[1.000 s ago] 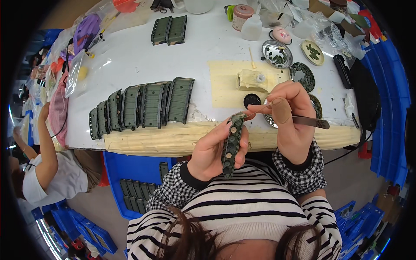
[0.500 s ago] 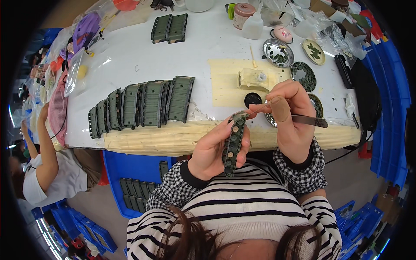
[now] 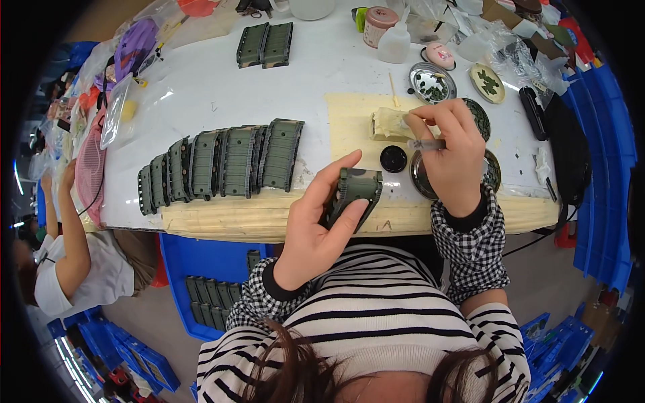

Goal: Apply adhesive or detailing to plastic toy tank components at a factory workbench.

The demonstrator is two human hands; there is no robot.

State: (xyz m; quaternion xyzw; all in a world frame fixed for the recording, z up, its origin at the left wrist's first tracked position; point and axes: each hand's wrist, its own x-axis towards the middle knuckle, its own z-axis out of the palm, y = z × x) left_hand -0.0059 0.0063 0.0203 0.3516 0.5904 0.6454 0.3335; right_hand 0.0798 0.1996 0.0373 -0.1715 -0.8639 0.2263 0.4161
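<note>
Your left hand (image 3: 306,242) wraps one green hull (image 3: 360,188) over the cream table edge (image 3: 235,218), your right (image 3: 458,151) pinches tweezers (image 3: 427,144) near the wrapped block (image 3: 386,126), so this hull looks unfinished; whether the lined-up hulls (image 3: 281,156) are complete, you cannot tell.

White top (image 3: 376,305) with black stripes (image 3: 393,300); ribbed plain collar (image 3: 396,360) too. Checked black-and-white sleeve covers (image 3: 470,252) over it; black cuffs (image 3: 473,211) as well.
</note>
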